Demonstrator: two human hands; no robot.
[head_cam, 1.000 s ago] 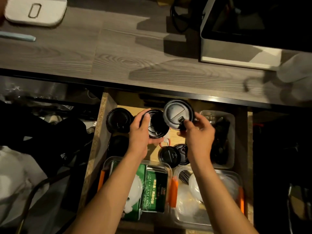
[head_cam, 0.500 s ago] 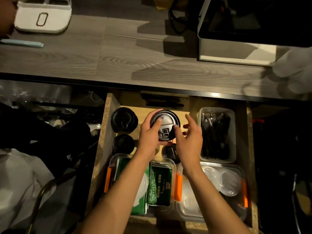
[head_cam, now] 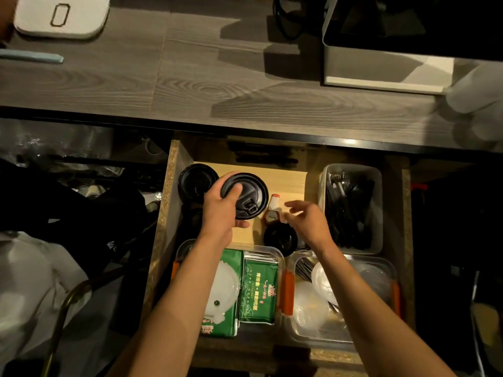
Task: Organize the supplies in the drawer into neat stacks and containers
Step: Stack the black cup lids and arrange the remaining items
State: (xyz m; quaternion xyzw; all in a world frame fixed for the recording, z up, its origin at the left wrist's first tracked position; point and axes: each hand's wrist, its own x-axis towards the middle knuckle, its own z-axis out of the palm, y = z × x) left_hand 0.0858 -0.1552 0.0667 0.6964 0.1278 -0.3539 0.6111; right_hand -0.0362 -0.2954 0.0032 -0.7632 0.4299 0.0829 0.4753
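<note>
Your right hand had let go of the lid stack since half a second before and hung with fingers spread, holding nothing; your left hand alone gripped that stack, thumb on top, above the drawer floor near its back-left corner; a small sauce bottle showed where your hands had covered it; you had 1 more black lid at the back-left corner and 1 mid-drawer; 3 clear bins stood along the front and right edges; 2 green packets bore writing too small to read.
</note>
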